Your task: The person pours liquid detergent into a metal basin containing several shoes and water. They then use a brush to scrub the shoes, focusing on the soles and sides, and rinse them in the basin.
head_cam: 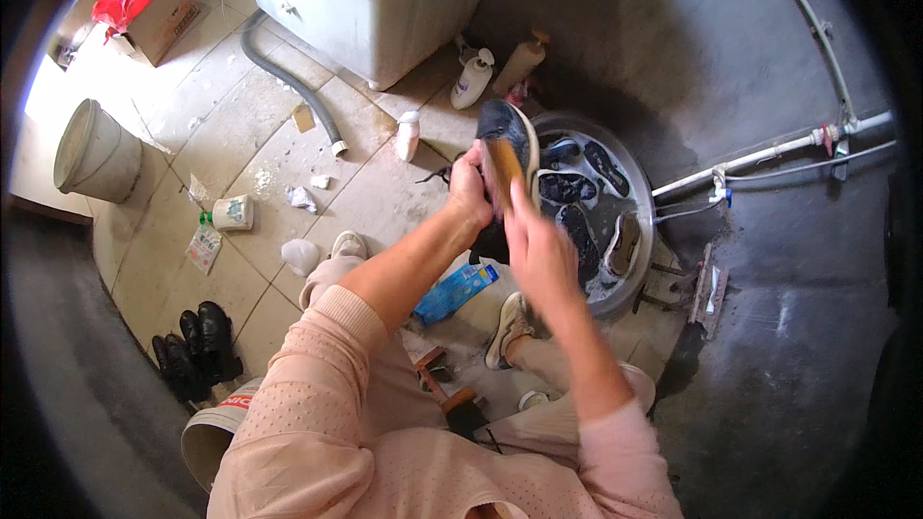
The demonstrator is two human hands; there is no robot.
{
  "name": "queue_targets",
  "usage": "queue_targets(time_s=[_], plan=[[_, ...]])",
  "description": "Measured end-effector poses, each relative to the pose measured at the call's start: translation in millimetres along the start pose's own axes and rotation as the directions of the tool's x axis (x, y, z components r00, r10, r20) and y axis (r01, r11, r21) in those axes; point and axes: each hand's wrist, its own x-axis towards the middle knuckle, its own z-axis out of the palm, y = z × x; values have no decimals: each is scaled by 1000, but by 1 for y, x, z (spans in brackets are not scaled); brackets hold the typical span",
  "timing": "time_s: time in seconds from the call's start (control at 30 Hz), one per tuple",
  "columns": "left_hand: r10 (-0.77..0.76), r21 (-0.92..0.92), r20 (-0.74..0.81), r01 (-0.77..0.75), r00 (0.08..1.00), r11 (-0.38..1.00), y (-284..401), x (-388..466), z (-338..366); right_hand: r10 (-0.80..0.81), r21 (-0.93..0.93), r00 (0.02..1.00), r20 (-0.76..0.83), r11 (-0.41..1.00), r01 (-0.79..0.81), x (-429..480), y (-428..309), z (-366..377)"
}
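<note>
My left hand (470, 189) grips a dark shoe (501, 120) with a pale sole edge, raised at the near side of a round metal basin (644, 259). In my right hand (537, 241), blurred, is a scrubbing brush (506, 162) with a wooden back, held against the shoe. The brush's bristles are mostly hidden. Inside the basin several dark shoes and shoe parts lie in sudsy water, among them a dark sole (606, 168) and a brown-and-white shoe (621, 245).
Pump bottles (472, 79) and a white bottle (407, 137) stand beyond the basin. A blue packet (456, 293) lies by my feet. A grey drain hose (292, 79) leads from a white appliance (317, 7). Black boots (213, 342) and buckets (108, 158) stand left; pipes (750, 158) run along the right wall.
</note>
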Motion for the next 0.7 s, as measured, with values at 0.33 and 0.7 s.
queue_targets(time_s=[0.33,0.7], plan=[[8,121,-114,6,993,993,10,-40,40,220,16,970,-103,975,-220,47,40,-12],[-75,42,-76,79,994,996,6,-31,23,131,-25,971,-200,990,-138,52,41,-13]])
